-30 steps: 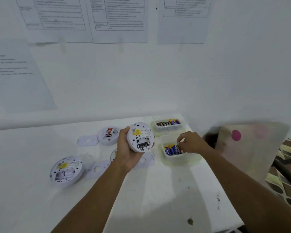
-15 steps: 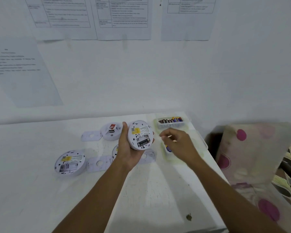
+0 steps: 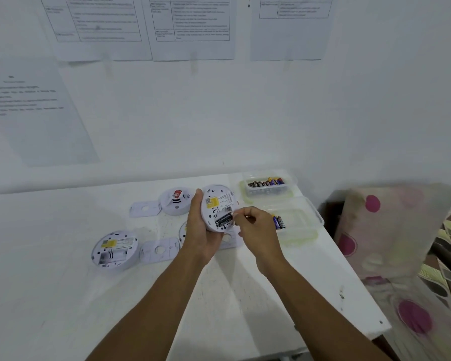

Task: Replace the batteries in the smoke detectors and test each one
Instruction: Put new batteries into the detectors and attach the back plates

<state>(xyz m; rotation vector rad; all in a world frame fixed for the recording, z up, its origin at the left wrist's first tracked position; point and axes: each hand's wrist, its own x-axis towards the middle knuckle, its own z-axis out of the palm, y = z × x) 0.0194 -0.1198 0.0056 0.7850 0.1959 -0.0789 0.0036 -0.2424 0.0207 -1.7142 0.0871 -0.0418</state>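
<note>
Above the middle of the white table (image 3: 63, 295), the left hand (image 3: 198, 238) grips a smoke detector (image 3: 218, 207) by its rim, back turned to view, with one dark battery (image 3: 224, 220) lying in its open bay. The right hand (image 3: 258, 233) sits just right of that bay, fingers curled together; whether they pinch a fresh cell I cannot tell. The job looks early to midway: a second detector (image 3: 115, 250) lies near left with an empty bay, a third detector (image 3: 176, 200) sits farther off, and mounting plates (image 3: 158, 250) lie loose. Batteries wait in the near tub (image 3: 301, 237) and far tub (image 3: 268, 191) at right. Testing, I judge, is yet to come.
</note>
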